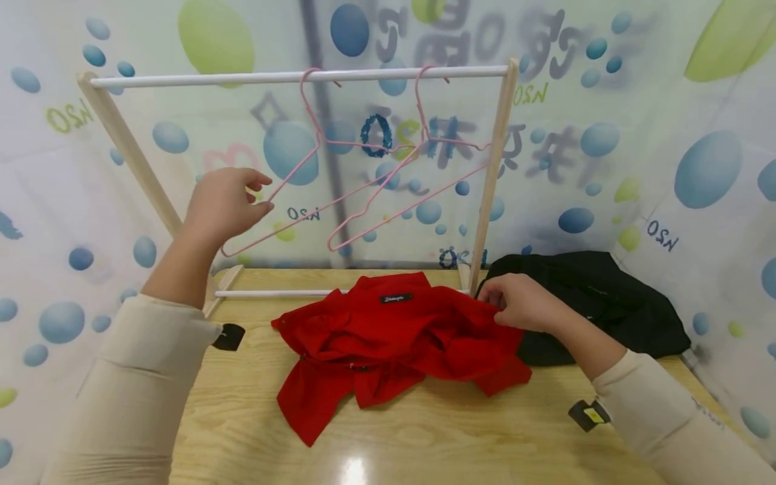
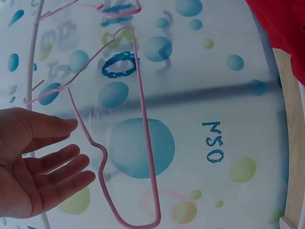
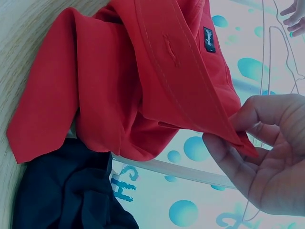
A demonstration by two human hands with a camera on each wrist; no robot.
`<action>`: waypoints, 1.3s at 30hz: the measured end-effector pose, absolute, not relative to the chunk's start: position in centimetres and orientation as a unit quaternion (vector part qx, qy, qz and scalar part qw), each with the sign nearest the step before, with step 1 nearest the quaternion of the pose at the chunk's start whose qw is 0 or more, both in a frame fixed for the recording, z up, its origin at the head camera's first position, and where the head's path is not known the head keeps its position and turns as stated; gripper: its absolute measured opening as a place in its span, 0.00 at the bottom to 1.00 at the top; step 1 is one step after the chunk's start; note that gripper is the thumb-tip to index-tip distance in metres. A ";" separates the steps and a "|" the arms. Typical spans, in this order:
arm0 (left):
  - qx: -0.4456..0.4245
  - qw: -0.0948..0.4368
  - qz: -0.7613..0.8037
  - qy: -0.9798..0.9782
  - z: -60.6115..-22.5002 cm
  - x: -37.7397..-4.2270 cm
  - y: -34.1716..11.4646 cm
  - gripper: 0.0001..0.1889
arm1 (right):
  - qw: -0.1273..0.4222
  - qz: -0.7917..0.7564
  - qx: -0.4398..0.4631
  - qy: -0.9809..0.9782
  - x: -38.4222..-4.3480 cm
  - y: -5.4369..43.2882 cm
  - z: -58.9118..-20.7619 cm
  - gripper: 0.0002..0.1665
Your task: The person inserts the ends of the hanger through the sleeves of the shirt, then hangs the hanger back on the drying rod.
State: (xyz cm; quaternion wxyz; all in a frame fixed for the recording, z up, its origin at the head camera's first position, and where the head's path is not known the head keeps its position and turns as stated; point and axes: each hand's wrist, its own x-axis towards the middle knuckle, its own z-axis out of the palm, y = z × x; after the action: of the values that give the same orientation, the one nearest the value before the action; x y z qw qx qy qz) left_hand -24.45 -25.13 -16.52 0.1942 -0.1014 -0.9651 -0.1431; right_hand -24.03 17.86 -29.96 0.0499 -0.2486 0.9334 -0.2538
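**Red garment pinched by right hand; left hand beside pink hanger**

Red garment [image 1: 388,330] sits centre frame, rumpled, over the wooden table [image 1: 424,438]. I see my right hand [image 1: 521,303] pinching its edge between thumb and fingers. Left hand [image 1: 227,205], left of centre: fingers apart, holding nothing, just beside the near pink hanger [image 2: 151,162].

Obstructions: second hanger [image 1: 422,131] overlaps the first, both hooked on the white top bar [image 1: 212,79]. Pale right post [image 1: 490,195] stands behind the garment, which hides part of the white lower bar [image 1: 273,293]. Black garment [image 1: 600,303] heaps at right, behind the right hand.

Materials: red cloth matte, softly folded, stitched band with a slit, dark label [image 1: 396,298]. Hangers thin, angular. Table glossy, grained. Backdrop [image 1: 673,283] pale, creased, printed with blue and green ovals.
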 end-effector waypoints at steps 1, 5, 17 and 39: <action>-0.101 0.187 -0.145 -0.966 -16.4 -24.7 -25.1 0.20 | 0.050 -0.254 -0.249 0.933 -24.0 17.9 -29.9 0.14; -0.106 0.170 -0.146 -0.969 -15.9 -25.7 -24.9 0.19 | 0.050 -0.254 -0.253 0.932 -23.9 17.9 -29.9 0.14; -0.090 0.103 -0.135 -0.981 -15.4 -27.0 -23.9 0.18 | 0.044 -0.251 -0.263 0.930 -23.6 17.9 -29.8 0.14; -0.104 0.169 -0.150 -0.969 -15.9 -25.5 -24.7 0.16 | 0.044 -0.261 -0.263 0.928 -23.6 17.7 -30.3 0.14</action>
State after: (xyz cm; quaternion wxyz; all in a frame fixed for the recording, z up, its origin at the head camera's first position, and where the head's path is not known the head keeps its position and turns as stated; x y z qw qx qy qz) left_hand -25.49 -24.73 -15.92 0.1685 -0.1037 -0.9687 -0.1498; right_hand -23.61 17.65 -30.28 0.0439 -0.2627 0.9280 -0.2606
